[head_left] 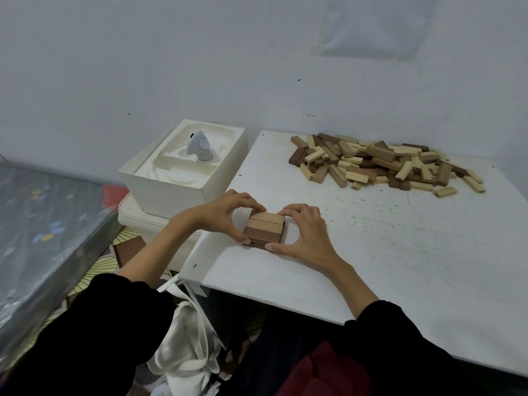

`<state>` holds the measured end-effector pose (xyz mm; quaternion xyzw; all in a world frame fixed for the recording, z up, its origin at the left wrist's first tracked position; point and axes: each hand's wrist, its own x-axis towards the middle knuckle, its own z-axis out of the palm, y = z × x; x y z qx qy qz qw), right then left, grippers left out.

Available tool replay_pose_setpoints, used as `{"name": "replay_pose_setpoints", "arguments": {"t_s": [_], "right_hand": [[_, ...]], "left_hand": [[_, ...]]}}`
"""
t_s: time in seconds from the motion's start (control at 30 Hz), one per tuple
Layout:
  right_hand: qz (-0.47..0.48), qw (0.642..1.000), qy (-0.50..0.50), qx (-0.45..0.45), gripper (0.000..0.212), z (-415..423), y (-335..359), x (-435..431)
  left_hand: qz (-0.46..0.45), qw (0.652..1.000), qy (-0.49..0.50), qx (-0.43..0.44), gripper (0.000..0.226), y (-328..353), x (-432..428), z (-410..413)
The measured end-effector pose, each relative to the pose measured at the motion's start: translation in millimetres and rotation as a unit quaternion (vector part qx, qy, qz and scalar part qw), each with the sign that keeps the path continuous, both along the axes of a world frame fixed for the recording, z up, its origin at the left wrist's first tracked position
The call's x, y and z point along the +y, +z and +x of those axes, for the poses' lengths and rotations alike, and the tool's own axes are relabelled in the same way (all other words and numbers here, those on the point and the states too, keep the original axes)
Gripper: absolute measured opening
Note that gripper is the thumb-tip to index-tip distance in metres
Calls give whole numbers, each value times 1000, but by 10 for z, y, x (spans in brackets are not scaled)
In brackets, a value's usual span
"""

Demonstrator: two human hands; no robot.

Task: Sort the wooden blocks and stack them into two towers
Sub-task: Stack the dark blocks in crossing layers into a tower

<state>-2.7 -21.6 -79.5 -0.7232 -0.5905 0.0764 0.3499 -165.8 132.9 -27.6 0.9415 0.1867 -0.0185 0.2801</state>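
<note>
A short stack of brown wooden blocks (264,230) stands near the left front of the white table (385,252), two layers high with darker blocks at the bottom. My left hand (228,217) curls round its left side, fingers at the far top edge and thumb at the near bottom. From the right, my right hand (305,235) grips the stack the same way. A loose pile of light and dark wooden blocks (383,162) lies at the far right of the table.
A white open box (185,167) holding a small white device (200,147) sits on a white case left of the table. A plastic-wrapped mattress (43,224) lies at far left. A white cloth bag (185,338) hangs below the table's front edge.
</note>
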Motion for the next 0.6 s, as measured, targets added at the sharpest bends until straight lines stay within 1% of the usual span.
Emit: {"name": "replay_pose_setpoints", "arguments": {"t_s": [0.07, 0.13, 0.17, 0.2, 0.23, 0.27, 0.3, 0.33, 0.37, 0.4, 0.43, 0.47, 0.5, 0.53, 0.57, 0.6], "right_hand": [[-13, 1000, -8, 3, 90, -7, 16, -18], [-48, 999, -11, -3, 106, -13, 16, -62], [-75, 997, -13, -5, 117, -25, 21, -100], [-104, 994, -20, -1, 124, -46, 23, -144], [-128, 991, -26, 17, 125, -88, 40, -197], [-138, 988, -30, 58, 120, -151, 59, -254], [-132, 983, -27, 122, 111, -234, 88, -303], [-107, 973, -20, 203, 101, -329, 118, -339], [-74, 955, -19, 287, 93, -421, 150, -357], [-44, 931, -24, 360, 87, -506, 182, -360], [-26, 910, -31, 414, 83, -577, 211, -356], [-16, 894, -36, 446, 82, -628, 227, -348], [-14, 883, -41, 467, 83, -661, 238, -337], [-11, 876, -44, 480, 84, -677, 244, -330], [-8, 872, -45, 488, 85, -687, 231, -313], [-5, 868, -44, 494, 87, -703, 228, -298]], "left_hand": [[5, 1000, 0, 10, 94, 10, -5, 0], [7, 1000, 16, 26, 108, 22, -14, -48], [-11, 999, 37, 28, 117, 22, -32, -97], [-45, 997, 63, 12, 124, -4, -56, -148], [-94, 991, 89, -26, 126, -43, -109, -180], [-157, 977, 120, -82, 126, -97, -197, -195], [-225, 950, 162, -142, 125, -152, -308, -185], [-289, 913, 213, -195, 126, -221, -417, -153], [-343, 871, 260, -236, 123, -270, -520, -119], [-389, 831, 290, -272, 114, -303, -607, -91], [-431, 793, 306, -304, 103, -302, -681, -72], [-471, 760, 308, -325, 93, -290, -725, -60], [-505, 735, 303, -334, 86, -252, -764, -62], [-525, 723, 298, -336, 81, -242, -773, -71], [-536, 717, 292, -335, 78, -238, -777, -68], [-536, 719, 289, -335, 77, -255, -772, -63]]}}
